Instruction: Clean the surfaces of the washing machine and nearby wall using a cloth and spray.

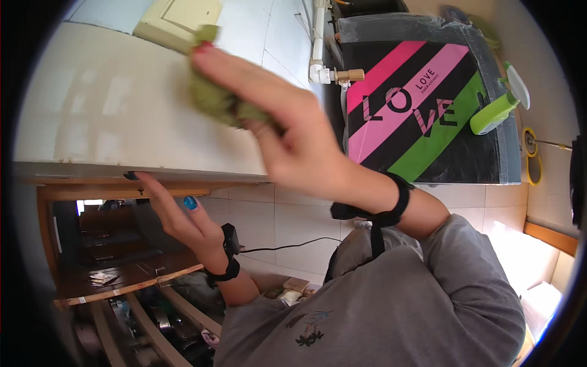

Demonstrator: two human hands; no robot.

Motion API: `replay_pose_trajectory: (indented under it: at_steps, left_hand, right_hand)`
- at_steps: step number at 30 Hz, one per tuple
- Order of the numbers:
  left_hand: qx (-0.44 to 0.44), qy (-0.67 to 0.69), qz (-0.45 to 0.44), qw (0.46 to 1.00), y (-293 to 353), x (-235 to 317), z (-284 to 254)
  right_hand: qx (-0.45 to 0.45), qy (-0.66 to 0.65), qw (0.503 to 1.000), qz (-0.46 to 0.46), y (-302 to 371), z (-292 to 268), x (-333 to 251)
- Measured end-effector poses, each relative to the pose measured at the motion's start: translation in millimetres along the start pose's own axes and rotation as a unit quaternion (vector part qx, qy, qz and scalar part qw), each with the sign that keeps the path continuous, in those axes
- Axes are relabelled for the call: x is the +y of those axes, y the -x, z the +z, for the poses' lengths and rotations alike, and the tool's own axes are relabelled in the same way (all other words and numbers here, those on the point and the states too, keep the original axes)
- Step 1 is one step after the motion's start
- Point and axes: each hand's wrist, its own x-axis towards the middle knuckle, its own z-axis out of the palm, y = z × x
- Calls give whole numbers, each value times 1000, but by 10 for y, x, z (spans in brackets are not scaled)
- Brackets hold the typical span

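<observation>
My right hand (299, 137) is closed round a crumpled green cloth (211, 95), which lies against a white, smooth surface (104, 116). Both cloth and fingertips are slightly smeared by motion. Below that surface's front edge, my left hand (186, 223) has its fingers stretched out, the tip of one touching or nearly touching the edge. Nothing is held in it. Black straps circle both of my wrists.
A cream box-like thing (177, 23) sits at the white surface's far side. Right of my hand, a pipe tap (348, 75) juts out beside a black board with pink and green stripes (367, 144). On that board rests a green spray bottle (495, 113). Wooden shelving (134, 282) stands lower left.
</observation>
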Motion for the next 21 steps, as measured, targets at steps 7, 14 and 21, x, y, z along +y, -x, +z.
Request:
replay_pose_trajectory:
  at_steps: [7,14,21]
  left_hand:
    - [-20,-6,11,1000,2,30,-31]
    - [1,42,-29,999,15,15,110]
    - [18,29,-10,999,13,2,163]
  right_hand:
    - [-23,75,996,-44,838,275,580]
    - [46,152,957,242,2400,-185,1120]
    - [175,-169,746,619,2019,-631,1156]
